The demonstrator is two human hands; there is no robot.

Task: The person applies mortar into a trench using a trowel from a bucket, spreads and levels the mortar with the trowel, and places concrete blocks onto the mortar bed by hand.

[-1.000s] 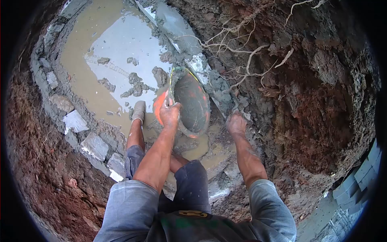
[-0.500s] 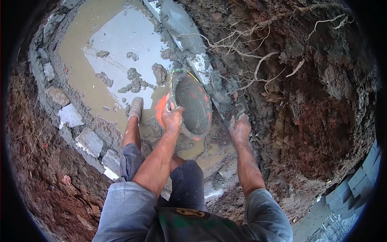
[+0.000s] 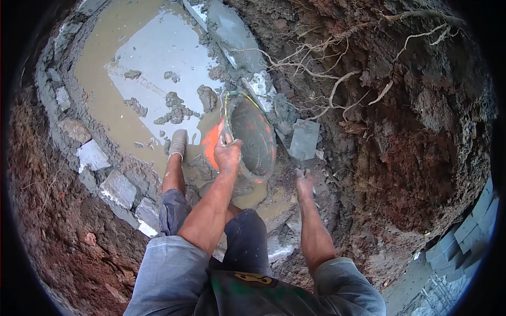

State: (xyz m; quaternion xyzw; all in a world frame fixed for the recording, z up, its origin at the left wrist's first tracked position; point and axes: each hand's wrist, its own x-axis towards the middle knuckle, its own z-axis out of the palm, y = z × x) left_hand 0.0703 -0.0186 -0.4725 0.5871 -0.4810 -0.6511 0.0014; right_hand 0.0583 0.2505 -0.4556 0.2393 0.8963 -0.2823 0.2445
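My left hand (image 3: 228,154) is closed on the near-left rim of an orange bucket (image 3: 212,145). The bucket is tipped so its mouth faces up at me, its inside coated with grey mortar and a yellow-green band along part of the rim. To the right, my right hand (image 3: 304,185) grips the handle of a trowel. Its flat grey blade (image 3: 304,139) points away from me, broad face up, over the muddy edge right of the bucket. Whether the blade touches the mortar beneath, I cannot tell.
Muddy water (image 3: 100,68) covers the pit floor, with mortar lumps (image 3: 176,108) in it. Stone blocks (image 3: 118,188) set in mortar curve along the left. Roots (image 3: 345,79) stick out of the earth wall on the right. Grey blocks (image 3: 453,247) are stacked at lower right.
My right hand has drawn back toward me and slightly left. The trowel blade has turned from edge-on to showing its flat face. My left hand and the bucket stay nearly in place.
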